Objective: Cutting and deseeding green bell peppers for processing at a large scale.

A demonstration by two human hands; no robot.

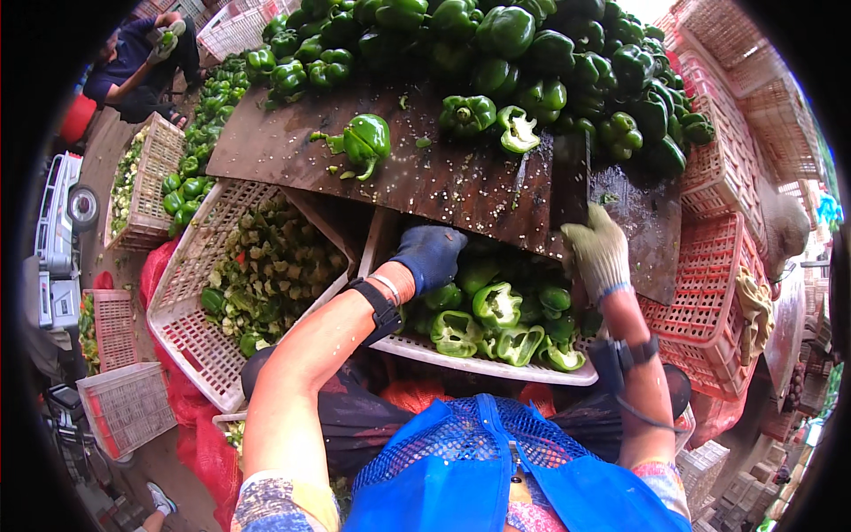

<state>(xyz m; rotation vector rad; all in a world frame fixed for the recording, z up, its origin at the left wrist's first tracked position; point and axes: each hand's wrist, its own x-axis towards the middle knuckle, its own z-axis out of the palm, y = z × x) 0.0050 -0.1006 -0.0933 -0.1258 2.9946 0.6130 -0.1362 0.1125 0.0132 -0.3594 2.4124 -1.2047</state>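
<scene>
My left hand (pixel 428 253) in a blue glove is closed at the near edge of the wooden board (pixel 297 142); what its fingers hold is hidden. My right hand (pixel 594 244) in a cream glove is curled on a dark wooden strip (pixel 572 177) at the board's right. Beneath both hands, a white crate (pixel 417 353) holds halved green peppers (pixel 496 304). On the board lie a whole pepper (pixel 363 142), a cut half (pixel 518 129) and scattered seeds, with a large pile of peppers (pixel 505 35) behind. A left crate (pixel 182 346) holds cores and scraps (pixel 270 266).
Pink crates (pixel 696 301) with a tan glove (pixel 753 315) are stacked right. Red mesh sacks (pixel 195 443), more crates (pixel 133 408) and a vehicle (pixel 58 230) are left. At upper left a co-worker (pixel 124 71) sits holding a pepper, near loose peppers (pixel 191 199).
</scene>
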